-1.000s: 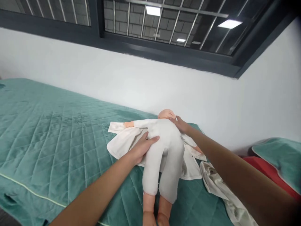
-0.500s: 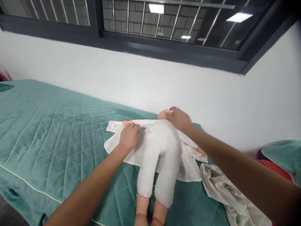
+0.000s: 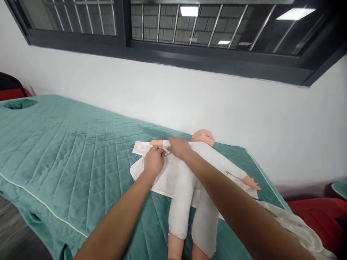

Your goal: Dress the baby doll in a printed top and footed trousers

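A doll (image 3: 182, 202) in a white fabric body lies on a spread white shirt (image 3: 165, 180), its head (image 3: 202, 136) toward the wall. My left hand (image 3: 155, 160) is closed, pinching the shirt's cloth beside the doll's arm on the left. Over that same arm lies my right hand (image 3: 179, 147), its fingers bent round the forearm by the pinched cloth; their exact grip is partly hidden. The doll's other arm (image 3: 251, 181) stretches out to the right over the shirt. My right forearm covers part of its torso and one leg.
A green quilted cover (image 3: 81, 159) drapes the bed, which has a hole (image 3: 21, 104) at its far left. Crumpled white cloth (image 3: 300, 225) lies at the right edge beside a red item (image 3: 320, 216). Behind stand a white wall (image 3: 114, 86) and a barred window.
My right hand has left the doll's head and moved left to its arm. The left hand stays at the shirt. The doll's head is now uncovered, and the view has shifted.
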Demonstrator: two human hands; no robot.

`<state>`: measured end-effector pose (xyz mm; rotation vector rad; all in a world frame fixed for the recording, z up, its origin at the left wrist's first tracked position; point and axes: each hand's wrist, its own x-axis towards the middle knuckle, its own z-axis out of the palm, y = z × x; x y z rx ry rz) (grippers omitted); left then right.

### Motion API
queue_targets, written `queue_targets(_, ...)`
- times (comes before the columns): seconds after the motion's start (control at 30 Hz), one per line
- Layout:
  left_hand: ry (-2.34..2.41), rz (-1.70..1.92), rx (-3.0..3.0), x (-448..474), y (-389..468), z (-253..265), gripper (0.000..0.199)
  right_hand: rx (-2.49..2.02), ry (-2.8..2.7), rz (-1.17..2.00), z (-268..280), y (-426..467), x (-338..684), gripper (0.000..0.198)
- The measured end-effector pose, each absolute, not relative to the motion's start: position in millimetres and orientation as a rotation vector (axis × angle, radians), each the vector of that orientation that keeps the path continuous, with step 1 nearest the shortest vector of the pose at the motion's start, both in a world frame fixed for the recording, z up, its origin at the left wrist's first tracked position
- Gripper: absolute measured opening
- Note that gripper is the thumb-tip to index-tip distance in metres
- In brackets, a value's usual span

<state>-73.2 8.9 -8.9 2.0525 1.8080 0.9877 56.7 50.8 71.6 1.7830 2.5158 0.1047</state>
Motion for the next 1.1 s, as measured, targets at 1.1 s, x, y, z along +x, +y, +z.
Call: queue_targets(1.1,1.419,1.416,2.032,-75.7,7.3,-8.9,0.02,1.775,2.518,0.247,61.0,23.9,62.0,0.036)
